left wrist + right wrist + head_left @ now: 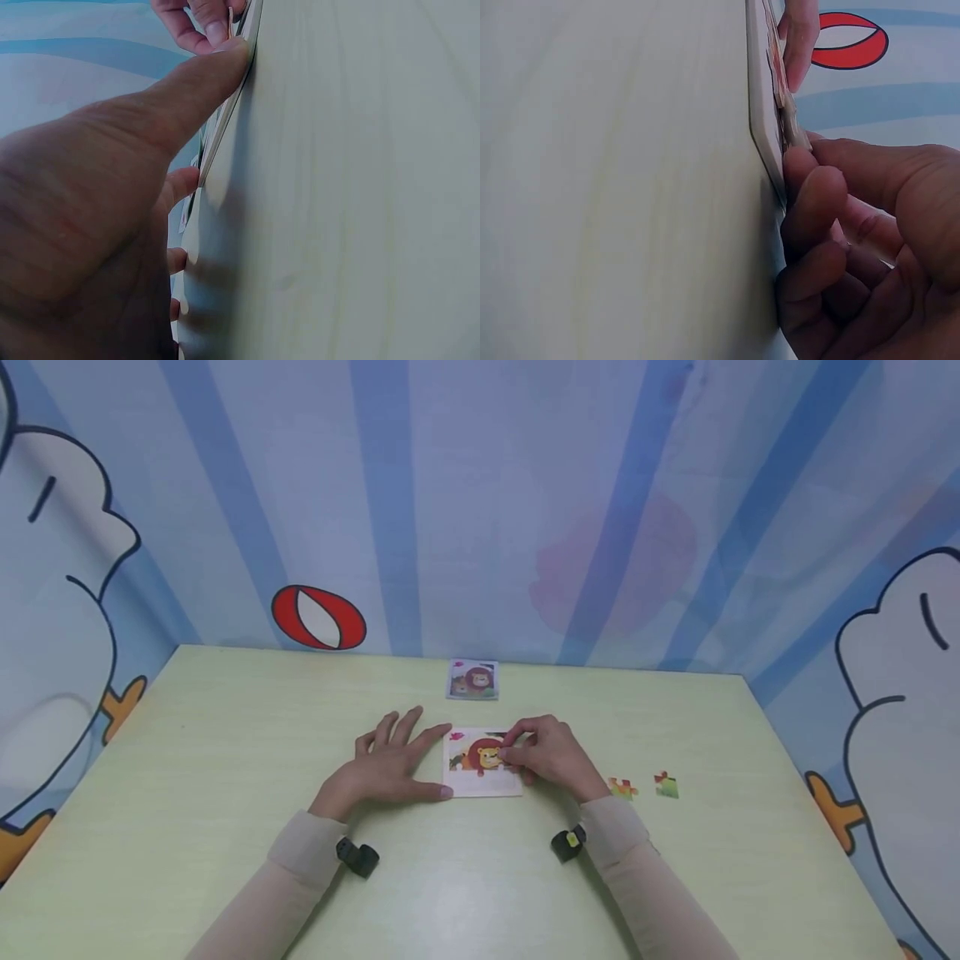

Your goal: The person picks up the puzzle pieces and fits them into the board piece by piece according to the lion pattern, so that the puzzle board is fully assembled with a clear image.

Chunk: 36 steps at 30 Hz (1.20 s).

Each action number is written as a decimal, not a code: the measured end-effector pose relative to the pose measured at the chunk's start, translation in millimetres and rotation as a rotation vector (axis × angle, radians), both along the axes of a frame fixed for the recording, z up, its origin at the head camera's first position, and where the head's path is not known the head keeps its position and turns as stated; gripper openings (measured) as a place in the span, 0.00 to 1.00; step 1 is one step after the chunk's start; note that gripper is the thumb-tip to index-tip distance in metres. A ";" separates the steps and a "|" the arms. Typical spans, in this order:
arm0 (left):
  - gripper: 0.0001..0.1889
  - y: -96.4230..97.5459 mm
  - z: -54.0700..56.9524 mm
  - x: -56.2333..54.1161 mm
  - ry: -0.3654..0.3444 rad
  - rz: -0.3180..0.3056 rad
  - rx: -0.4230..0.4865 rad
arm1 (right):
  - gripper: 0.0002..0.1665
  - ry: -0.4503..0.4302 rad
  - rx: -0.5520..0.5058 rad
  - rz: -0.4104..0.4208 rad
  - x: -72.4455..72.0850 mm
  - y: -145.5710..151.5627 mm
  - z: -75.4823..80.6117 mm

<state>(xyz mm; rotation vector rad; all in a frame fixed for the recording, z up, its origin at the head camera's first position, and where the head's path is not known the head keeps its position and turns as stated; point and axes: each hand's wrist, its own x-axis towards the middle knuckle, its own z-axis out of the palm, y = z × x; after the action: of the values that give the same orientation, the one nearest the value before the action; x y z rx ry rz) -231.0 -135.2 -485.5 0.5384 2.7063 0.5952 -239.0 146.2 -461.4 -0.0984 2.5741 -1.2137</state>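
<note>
A small puzzle board point(483, 785) lies on the table with lion pieces point(483, 753) across its upper part; its lower part is pale and bare. My left hand point(384, 777) rests at the board's left side, fingers spread, thumb at the near corner and index finger at the far one. At the right side, my right hand point(551, 752) pinches a puzzle piece point(796, 129) between thumb and fingers, at the board's surface. In the head view the fingers mostly hide that piece. Two loose puzzle pieces, one red and yellow point(622, 788), one mostly green point(666, 784), lie right of the right hand.
Behind the board, a small lion picture card point(472, 680) lies near the back edge of the pale table point(225, 760). A blue striped curtain point(480, 510) with printed cartoon figures stands behind and beside the table.
</note>
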 end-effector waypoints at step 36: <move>0.54 -0.4 -0.6 0.3 0.001 0.004 0.004 | 0.06 0.007 -0.013 0.158 -12.2 4.3 1.1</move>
<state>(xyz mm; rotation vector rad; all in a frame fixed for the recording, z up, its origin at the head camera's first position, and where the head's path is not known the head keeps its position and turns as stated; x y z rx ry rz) -230.7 -135.6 -486.2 0.5343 2.7082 0.6013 -251.2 150.5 -460.2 -0.3026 2.5106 -1.1734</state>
